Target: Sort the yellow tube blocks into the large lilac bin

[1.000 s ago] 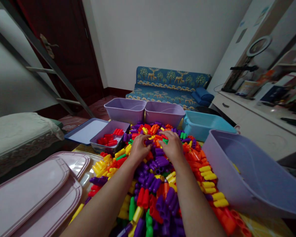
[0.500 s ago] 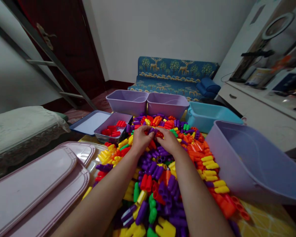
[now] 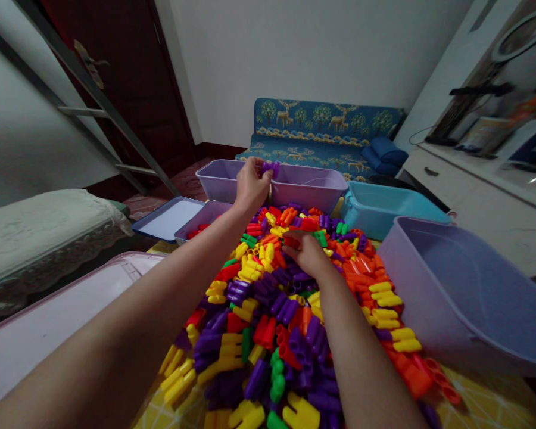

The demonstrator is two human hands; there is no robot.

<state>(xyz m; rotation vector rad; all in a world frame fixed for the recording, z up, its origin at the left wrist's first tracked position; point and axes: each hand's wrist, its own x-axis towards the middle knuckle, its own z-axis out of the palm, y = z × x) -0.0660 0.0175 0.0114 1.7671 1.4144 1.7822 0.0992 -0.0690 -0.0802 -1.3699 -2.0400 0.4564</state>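
Note:
A large heap of bullet-shaped plastic building blocks (image 3: 277, 307) in purple, yellow, red, orange and green covers the table. My left hand (image 3: 253, 186) is raised near the inner edges of two lilac bins at the back, pinching a purple building block (image 3: 271, 169). Low over the middle of the heap, my right hand (image 3: 307, 253) has its fingers closed around a red building block (image 3: 292, 242). The left lilac bin (image 3: 217, 186) is partly behind my left hand; the right lilac bin (image 3: 310, 193) stands close beside it.
A turquoise bin (image 3: 390, 205) and a big lilac bin (image 3: 429, 298) line the right side. At left are a smaller bin with red blocks (image 3: 199, 228), a blue-rimmed lid (image 3: 170, 219) and pale lids (image 3: 71, 316). Behind stands a patterned sofa (image 3: 312, 143).
My left hand has gone from the heap up and away towards the back bins, carrying the purple building block. My right hand stays over the heap, and the two hands have parted.

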